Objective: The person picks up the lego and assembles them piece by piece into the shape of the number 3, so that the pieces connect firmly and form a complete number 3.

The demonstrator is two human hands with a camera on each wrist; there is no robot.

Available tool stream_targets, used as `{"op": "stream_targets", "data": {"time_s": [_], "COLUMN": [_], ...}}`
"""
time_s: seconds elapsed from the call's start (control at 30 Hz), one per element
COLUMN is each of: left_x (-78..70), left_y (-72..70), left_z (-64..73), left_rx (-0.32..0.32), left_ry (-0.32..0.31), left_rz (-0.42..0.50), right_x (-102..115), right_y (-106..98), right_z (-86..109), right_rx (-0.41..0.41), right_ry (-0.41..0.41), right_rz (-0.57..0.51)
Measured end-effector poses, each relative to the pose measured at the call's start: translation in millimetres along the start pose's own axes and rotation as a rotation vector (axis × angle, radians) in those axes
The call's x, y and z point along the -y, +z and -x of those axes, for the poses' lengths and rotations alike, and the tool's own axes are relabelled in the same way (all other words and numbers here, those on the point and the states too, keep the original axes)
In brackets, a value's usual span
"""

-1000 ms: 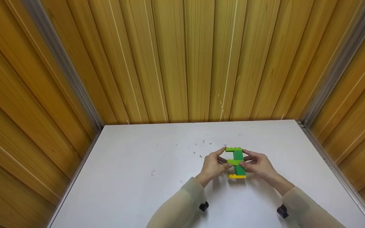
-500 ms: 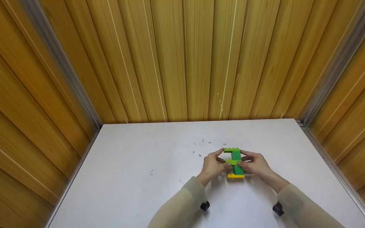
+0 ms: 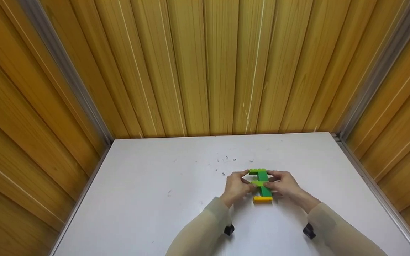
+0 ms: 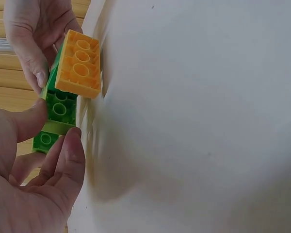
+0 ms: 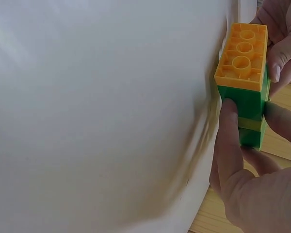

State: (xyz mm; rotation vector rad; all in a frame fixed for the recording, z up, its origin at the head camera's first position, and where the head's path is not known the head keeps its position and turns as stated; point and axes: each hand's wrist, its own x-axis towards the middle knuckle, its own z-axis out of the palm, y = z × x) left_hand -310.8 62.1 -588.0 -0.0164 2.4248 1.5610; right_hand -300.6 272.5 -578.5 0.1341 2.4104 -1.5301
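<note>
Both hands hold a joined stack of toy building bricks over the table, in the right-centre of the head view. Its far end is a lime brick [image 3: 257, 171] and its near end a yellow-orange brick [image 3: 262, 200]. Between them come dark green bricks [image 3: 263, 176] and a middle lime brick [image 3: 256, 183]. The lime and yellow bricks stick out leftward. My left hand [image 3: 236, 187] pinches the stack's left side at the middle lime brick. On the other side my right hand [image 3: 286, 185] grips the dark green part. Both wrist views show the yellow-orange brick's hollow underside [image 4: 81, 63].
A white table [image 3: 148, 213] with small dark marks [image 3: 223, 174] spreads under the hands. Wood-patterned panels [image 3: 190, 71] close the back and both sides, with grey metal strips [image 3: 84, 92] in the corners. Black devices [image 3: 229, 230] sit at the sleeve cuffs.
The stack has tilted slightly, its far end now lower in the head view and the yellow brick's studs no longer visible. The right forearm has shifted a little left. Both hands keep their hold.
</note>
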Motion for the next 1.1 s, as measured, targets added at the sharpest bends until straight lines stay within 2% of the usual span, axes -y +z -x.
{"op": "stream_targets", "data": {"time_s": [0.2,0.33,0.5,0.73,1.0,1.1], "left_x": [0.6,1.5,1.9,3.6,3.7,7.6], "left_y": [-0.5,-3.0,-4.2,-0.9,-8.0,-15.9], "left_z": [1.1,1.2,-0.9,-2.1,-2.1,0.2], "left_rx": [0.023,0.032,0.016,0.005,0.009,-0.002], "left_ry": [-0.042,-0.031,-0.051,-0.09,-0.09,-0.045], "left_rz": [-0.001,-0.018,-0.039,-0.057,-0.031,-0.045], "right_x": [0.5,1.0,0.4,-0.7,4.2,4.4], "right_y": [2.9,5.2,7.5,10.2,10.7,8.3], "right_z": [-1.9,-3.4,-6.1,-6.3,-6.1,-5.3], "right_rx": [0.018,0.011,0.008,0.02,0.025,0.0], "right_ry": [0.048,0.024,-0.004,0.046,0.037,0.01], "right_rz": [-0.004,0.044,0.087,0.07,0.067,0.087]}}
